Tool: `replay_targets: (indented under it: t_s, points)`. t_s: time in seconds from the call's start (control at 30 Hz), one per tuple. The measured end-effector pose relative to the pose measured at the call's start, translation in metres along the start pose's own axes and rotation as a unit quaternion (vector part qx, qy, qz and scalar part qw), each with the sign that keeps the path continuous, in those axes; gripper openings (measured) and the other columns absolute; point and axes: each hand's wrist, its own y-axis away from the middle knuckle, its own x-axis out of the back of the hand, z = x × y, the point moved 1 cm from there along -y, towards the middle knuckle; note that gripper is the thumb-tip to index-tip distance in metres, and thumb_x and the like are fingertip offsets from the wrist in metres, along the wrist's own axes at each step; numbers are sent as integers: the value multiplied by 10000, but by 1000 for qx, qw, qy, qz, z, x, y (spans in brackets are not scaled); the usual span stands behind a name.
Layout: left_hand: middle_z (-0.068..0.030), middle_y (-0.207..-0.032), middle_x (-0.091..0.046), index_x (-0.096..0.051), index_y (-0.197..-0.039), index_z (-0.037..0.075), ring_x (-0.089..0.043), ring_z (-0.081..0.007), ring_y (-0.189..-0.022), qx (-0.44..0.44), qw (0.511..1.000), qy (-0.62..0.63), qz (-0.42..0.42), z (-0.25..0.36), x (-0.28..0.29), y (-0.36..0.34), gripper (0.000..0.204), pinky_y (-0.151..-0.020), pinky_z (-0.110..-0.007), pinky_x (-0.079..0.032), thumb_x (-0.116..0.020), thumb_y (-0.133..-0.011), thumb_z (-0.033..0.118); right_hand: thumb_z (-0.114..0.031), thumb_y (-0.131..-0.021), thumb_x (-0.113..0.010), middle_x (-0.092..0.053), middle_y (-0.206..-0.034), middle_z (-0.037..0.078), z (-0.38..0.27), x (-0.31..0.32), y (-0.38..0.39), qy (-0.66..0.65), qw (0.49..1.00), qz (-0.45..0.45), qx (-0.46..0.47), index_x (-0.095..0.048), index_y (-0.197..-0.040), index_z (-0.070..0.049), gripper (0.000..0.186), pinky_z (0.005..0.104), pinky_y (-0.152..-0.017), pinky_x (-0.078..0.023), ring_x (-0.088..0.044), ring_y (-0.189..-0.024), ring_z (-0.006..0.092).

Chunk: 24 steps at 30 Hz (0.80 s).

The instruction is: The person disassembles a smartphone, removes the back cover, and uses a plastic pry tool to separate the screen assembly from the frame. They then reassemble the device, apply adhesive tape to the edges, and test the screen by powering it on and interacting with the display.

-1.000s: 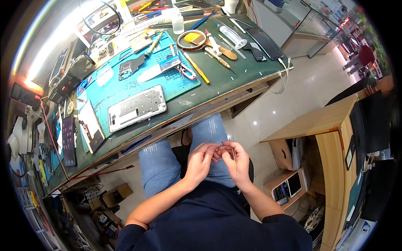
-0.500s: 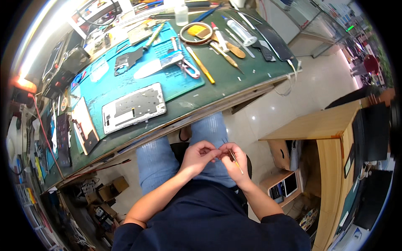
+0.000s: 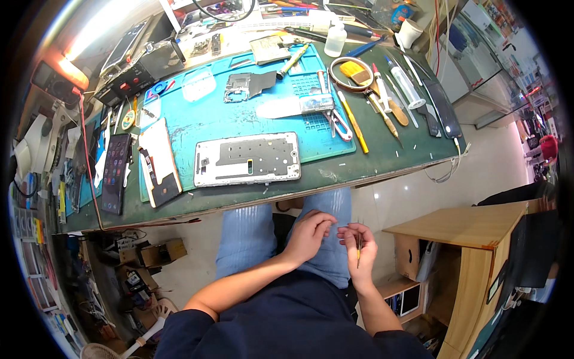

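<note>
Over my lap, my left hand [image 3: 308, 238] is closed, its fingers curled toward the thumb; whatever may be pinched there is too small or hidden to make out. Just right of it, my right hand [image 3: 361, 250] holds slim, gold-and-dark tweezers [image 3: 359, 256] against the palm, with their narrow end toward the wrist. The two hands are slightly apart. On the bench ahead lies a silver-edged phone frame [image 3: 248, 159], its inner side up. Left of it are a detached phone back panel [image 3: 161, 164] and a dark phone [image 3: 116, 173] with a lit screen.
A blue repair mat [image 3: 197, 122] covers much of the green bench [image 3: 323, 173]. On it rest a board with a black sheet [image 3: 248, 87] and scissors [image 3: 342, 127]. To the right are a yellow pen-like tool [image 3: 354, 122], a syringe [image 3: 406, 87] and a brush [image 3: 356, 73]. A wooden cabinet [image 3: 454, 224] stands right.
My hands have separated, the right moving rightward with the tweezers. The view has swung left, so the bench things sit further right and lower in the picture.
</note>
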Motion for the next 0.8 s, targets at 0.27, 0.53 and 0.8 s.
replay_targets:
  t_s: [0.27, 0.53, 0.8]
  points:
    - [-53, -881, -649, -628, -1074, -22, -634, -121, -708, 229, 934, 243, -129, -21, -5, 5, 303, -633, -267, -540, -468, -1109, 233, -9, -930, -694, -726, -1063, 137, 4, 1, -8, 59, 995, 11, 77, -600, -1171, 29, 262, 322, -835, -557, -698, -948, 202]
    - [-71, -971, -706, -644, -1101, -4, -699, -132, -879, 226, 912, 325, -110, -6, -7, -2, 180, -777, -266, -584, -618, -1043, 165, 33, -873, -723, -728, -1143, 175, -2, 6, -10, 142, 976, 1, 165, -629, -1148, 23, 291, 335, -799, -582, -723, -971, 243]
    - [-182, -1111, -739, -614, -1287, 53, -740, -204, -1003, 238, 945, 151, -164, -14, -14, -3, 334, -846, -308, -592, -693, -996, 197, 24, -864, -735, -715, -1163, 217, -6, 17, -3, 164, 977, -44, 129, -610, -1157, 42, 320, 346, -885, -567, -725, -955, 235]
